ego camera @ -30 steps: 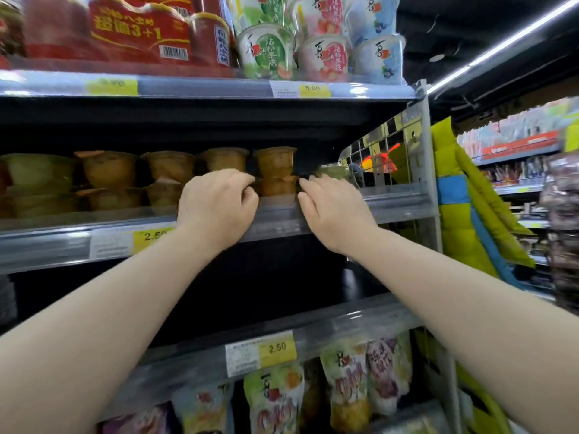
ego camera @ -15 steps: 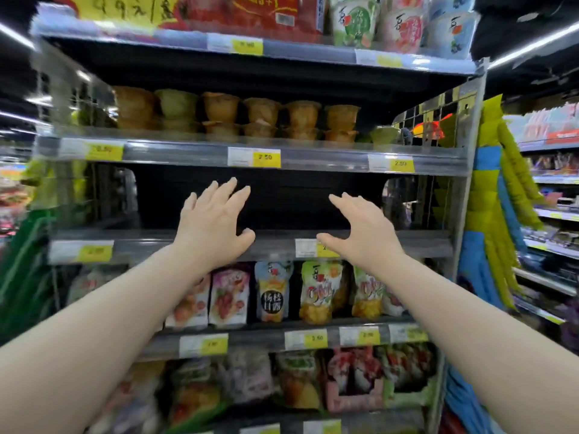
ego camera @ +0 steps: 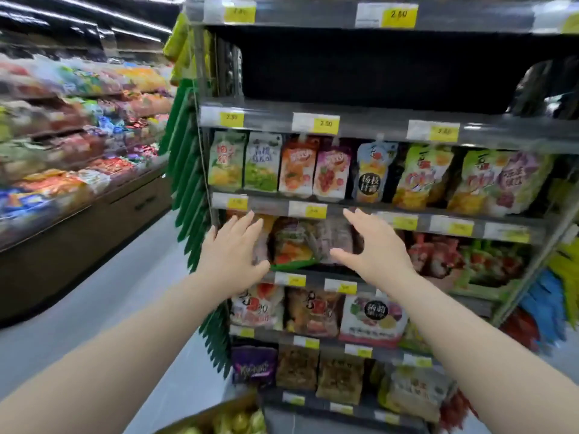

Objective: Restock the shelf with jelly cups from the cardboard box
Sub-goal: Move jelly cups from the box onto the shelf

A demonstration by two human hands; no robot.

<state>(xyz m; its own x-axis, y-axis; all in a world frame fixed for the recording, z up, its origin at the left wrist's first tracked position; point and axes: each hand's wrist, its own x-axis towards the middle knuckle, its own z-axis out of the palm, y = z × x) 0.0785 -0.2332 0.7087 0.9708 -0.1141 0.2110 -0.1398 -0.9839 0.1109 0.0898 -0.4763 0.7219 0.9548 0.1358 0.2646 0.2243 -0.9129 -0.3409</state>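
Note:
My left hand [ego camera: 233, 249] and my right hand [ego camera: 372, 245] hover open in front of the shelf unit [ego camera: 360, 125], level with its third row, holding nothing. The fingers of both are spread. At the bottom edge a corner of the cardboard box [ego camera: 206, 416] shows, with yellow-green jelly cups [ego camera: 238, 422] inside. The shelf row that carries the jelly cups lies above the frame. A dark bare shelf bay [ego camera: 376, 73] sits near the top.
Rows of fruit-jelly pouches [ego camera: 294, 166] fill the lower shelves behind yellow price tags [ego camera: 326, 124]. Green hanging packs [ego camera: 191, 170] line the unit's left side. A long snack display [ego camera: 72, 130] runs along the left across a grey aisle floor [ego camera: 109, 296]. Blue and yellow items hang at right.
My view has dropped from the jelly-cup shelf to the lower rows and the box. Both hands left the shelf edge, opened and came down with it.

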